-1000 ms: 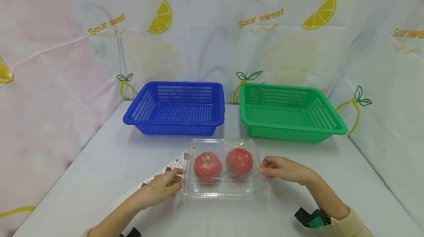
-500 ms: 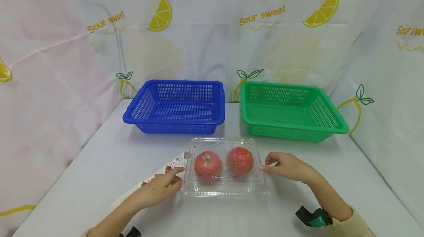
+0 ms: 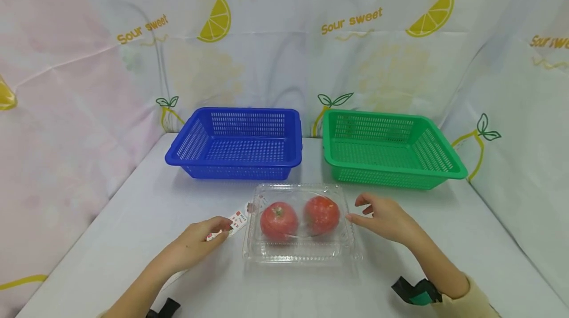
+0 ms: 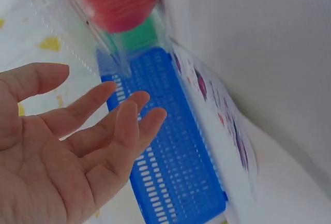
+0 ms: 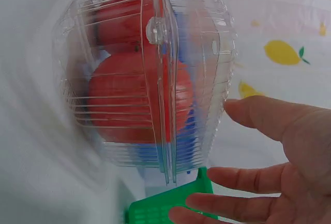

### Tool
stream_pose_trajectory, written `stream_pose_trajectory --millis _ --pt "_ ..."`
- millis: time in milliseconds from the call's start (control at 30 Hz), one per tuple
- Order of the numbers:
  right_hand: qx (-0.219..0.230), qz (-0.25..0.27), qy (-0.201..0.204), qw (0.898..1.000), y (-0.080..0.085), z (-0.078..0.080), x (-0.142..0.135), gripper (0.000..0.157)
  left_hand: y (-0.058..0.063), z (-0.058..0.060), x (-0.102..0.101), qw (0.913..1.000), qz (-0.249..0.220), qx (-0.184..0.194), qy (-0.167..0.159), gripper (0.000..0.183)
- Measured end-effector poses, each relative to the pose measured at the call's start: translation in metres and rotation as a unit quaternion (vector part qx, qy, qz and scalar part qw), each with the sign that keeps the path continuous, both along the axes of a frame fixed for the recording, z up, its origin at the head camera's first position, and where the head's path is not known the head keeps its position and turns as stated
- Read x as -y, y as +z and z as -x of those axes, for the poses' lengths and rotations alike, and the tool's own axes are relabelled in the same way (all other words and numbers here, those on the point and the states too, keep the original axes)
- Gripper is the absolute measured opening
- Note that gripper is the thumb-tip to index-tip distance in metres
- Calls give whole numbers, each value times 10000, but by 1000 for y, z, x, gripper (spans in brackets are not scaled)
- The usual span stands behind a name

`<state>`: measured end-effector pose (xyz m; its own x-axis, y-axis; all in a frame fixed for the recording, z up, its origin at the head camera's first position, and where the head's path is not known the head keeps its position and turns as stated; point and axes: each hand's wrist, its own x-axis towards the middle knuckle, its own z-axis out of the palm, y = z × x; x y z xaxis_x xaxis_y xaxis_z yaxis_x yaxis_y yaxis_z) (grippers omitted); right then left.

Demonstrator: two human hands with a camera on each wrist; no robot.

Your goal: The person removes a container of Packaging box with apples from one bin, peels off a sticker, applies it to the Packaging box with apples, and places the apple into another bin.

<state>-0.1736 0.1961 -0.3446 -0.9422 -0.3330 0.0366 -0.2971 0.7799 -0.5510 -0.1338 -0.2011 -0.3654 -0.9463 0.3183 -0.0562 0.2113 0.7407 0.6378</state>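
Observation:
A clear plastic clamshell box [image 3: 302, 253] stands closed on the white table, with two red tomatoes [image 3: 278, 221] inside. My left hand [image 3: 195, 245] is apart from the box's left side, above a white paper strip [image 3: 238, 220] printed with small red pictures. In the left wrist view its fingers [image 4: 132, 123] are spread and loosely bent, with nothing between them. At the box's right edge is my right hand [image 3: 386, 218], thumb close to the rim; whether it touches I cannot tell. The right wrist view shows its fingers [image 5: 243, 178] straight and apart.
Behind the box stand a blue basket [image 3: 233, 164] on the left and a green basket [image 3: 395, 172] on the right. A white cloth with lemon prints [image 3: 266, 61] hangs at the back and sides.
My left hand has left the box's left edge and moved left and nearer to me, over the paper strip. My right hand's fingers have lifted and spread; the box has stayed in place.

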Motion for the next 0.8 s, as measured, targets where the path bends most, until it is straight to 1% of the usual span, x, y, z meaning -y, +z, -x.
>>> stream_pose_trajectory --millis 67,100,200,233,267,300,367,433,533,600,667,700,800 --pt "-279 -55 -82 9996 -1 1 3 40 1 1 9 9974 559 -288 357 31" --pt "-470 -102 -110 9988 -2 1 5 37 1 0 15 9938 870 -458 522 32" --pt "-1131 -228 -106 9933 -4 3 10 31 -1 0 31 9771 1716 -771 998 34" --pt "-1360 -261 -68 9903 -4 4 12 31 -3 -1 36 9706 1941 -895 1106 33" --pt "-1590 -283 7 9869 -4 5 13 30 -4 -1 41 9667 2065 -916 1199 33" --pt "-1812 -289 98 9830 -4 6 15 30 -5 -2 46 9648 2136 -885 1249 33" --pt "-2253 -273 251 9736 -3 7 18 30 -6 -2 53 9634 2252 -705 1274 34" --pt "-2733 -286 359 9608 -1 9 22 29 -7 -2 59 9656 2258 -399 1223 36" --pt "-3459 -448 423 9362 1 11 28 28 -9 0 65 9716 2111 152 1056 41" --pt "-3857 -593 463 9195 3 12 34 29 -10 2 67 9746 1981 400 969 42" --pt "-4140 -673 549 9061 3 12 40 29 -12 2 68 9762 1909 512 894 42" --pt "-4237 -674 620 9012 3 12 44 29 -13 2 67 9764 1896 545 881 42" --pt "-4397 -615 948 8910 2 11 55 29 -16 2 66 9760 1891 650 862 42"
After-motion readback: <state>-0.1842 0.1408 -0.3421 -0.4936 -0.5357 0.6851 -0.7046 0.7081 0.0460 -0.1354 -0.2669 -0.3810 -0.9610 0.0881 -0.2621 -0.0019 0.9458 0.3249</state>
